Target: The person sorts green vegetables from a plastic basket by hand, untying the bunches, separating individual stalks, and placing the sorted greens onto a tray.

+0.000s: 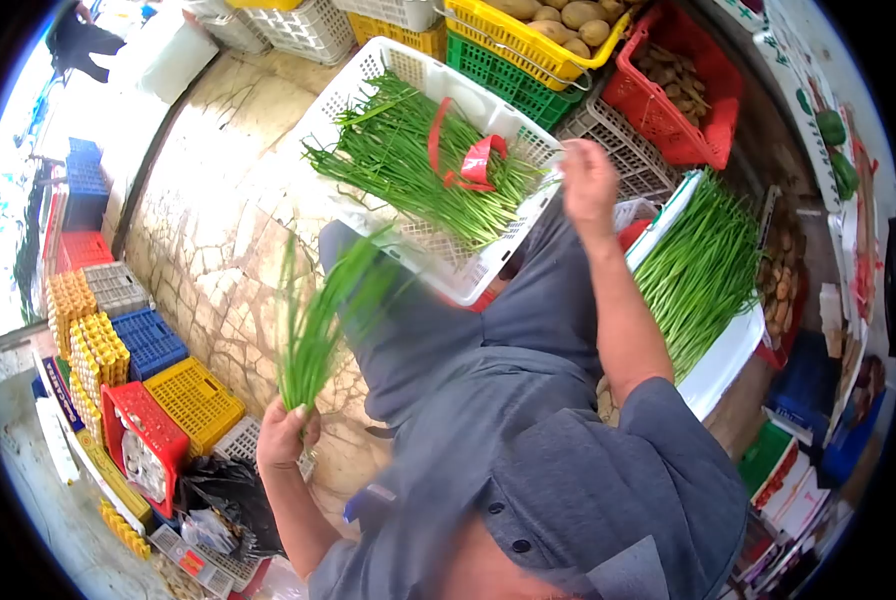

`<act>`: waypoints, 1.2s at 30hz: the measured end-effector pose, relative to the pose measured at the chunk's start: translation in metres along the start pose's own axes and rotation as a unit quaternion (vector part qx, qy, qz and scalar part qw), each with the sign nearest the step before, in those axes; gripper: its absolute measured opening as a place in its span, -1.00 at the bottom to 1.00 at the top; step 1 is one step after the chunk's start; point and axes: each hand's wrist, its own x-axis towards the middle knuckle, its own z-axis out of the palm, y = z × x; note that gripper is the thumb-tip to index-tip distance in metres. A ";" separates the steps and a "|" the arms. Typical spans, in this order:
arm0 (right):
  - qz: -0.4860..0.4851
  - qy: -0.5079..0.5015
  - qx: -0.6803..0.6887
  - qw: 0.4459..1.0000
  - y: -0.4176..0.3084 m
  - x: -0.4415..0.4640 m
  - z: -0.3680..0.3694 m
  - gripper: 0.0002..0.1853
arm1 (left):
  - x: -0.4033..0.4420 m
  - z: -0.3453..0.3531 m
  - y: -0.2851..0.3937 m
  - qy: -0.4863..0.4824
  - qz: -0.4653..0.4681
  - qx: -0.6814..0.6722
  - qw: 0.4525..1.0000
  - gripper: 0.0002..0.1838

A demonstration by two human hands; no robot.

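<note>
My left hand [288, 435] is closed around the lower ends of a bunch of green stalks [313, 345], whose tips fan upward and are blurred. A white basket [368, 75] rests by my knees, holding a pile of long green stalks [408, 150] with a red strip [478, 162] lying on it. My right hand [590, 180] hovers at the basket's right edge, fingers bent together; what they hold, if anything, is too small to tell. More green stalks [698, 275] fill a white container [720, 375] to the right.
Behind the basket stand a yellow crate [508, 48] of potato-like roots, a green crate [498, 85] and a red basket [713, 140]. At the left are egg trays [98, 350], a blue crate [150, 340], a yellow crate [196, 400] and a black bag [233, 500].
</note>
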 end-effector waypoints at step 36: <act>-0.003 0.250 0.136 0.959 -0.021 -0.178 -0.229 -0.56 | 0.139 0.607 -0.018 -0.575 -0.003 0.292 0.765 -0.40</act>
